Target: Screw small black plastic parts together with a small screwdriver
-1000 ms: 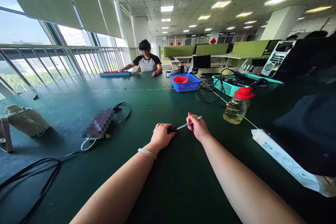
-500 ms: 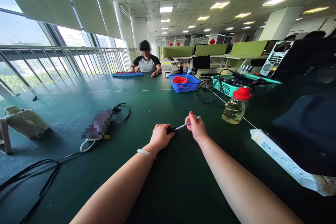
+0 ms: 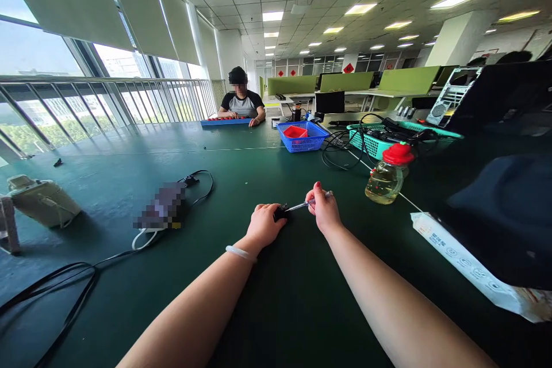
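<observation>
My left hand (image 3: pixel 264 224) rests on the dark green table (image 3: pixel 267 310) with its fingers curled over a small black object (image 3: pixel 282 211), pinning it down. My right hand (image 3: pixel 323 211) pinches a thin clear-handled screwdriver (image 3: pixel 308 203) between thumb and fingers. The tool slants down to the left and its metal tip touches the small black object. A white band circles my left wrist.
A bottle of yellow liquid with a red cap (image 3: pixel 387 175) stands right of my hands. A blue basket (image 3: pixel 303 135), a teal basket with cables (image 3: pixel 379 139), a blurred item with a cord (image 3: pixel 163 206) and a beige device (image 3: pixel 41 201) lie around. Another person (image 3: pixel 240 102) sits at the far end.
My hands have barely moved on the black object and screwdriver. The person at the far end has slid a blue tray to the right along the table.
</observation>
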The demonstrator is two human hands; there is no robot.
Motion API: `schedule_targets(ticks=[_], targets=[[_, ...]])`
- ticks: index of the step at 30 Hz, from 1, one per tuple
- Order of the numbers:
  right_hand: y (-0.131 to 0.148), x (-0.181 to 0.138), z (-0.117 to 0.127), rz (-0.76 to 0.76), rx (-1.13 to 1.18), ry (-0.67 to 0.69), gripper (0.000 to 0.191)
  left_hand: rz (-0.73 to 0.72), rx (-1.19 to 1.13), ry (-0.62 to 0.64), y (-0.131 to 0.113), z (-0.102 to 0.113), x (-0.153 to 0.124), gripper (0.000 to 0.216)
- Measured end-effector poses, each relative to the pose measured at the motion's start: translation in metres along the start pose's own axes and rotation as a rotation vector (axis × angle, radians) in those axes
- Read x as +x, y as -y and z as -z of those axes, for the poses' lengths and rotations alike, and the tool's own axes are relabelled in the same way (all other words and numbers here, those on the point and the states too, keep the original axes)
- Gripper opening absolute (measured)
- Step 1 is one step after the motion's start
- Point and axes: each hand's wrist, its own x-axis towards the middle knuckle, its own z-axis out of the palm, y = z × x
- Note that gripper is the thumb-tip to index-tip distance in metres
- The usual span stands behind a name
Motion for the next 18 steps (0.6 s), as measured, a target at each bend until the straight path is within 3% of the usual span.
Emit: schedule_targets(ticks=[18], targets=[[0.0065, 0.0016, -0.0008, -0.026, 0.059, -0.142, 0.067, 0.036, -0.029, 0.0, -0.0007, -0.0002, -0.0006, 0.05]])
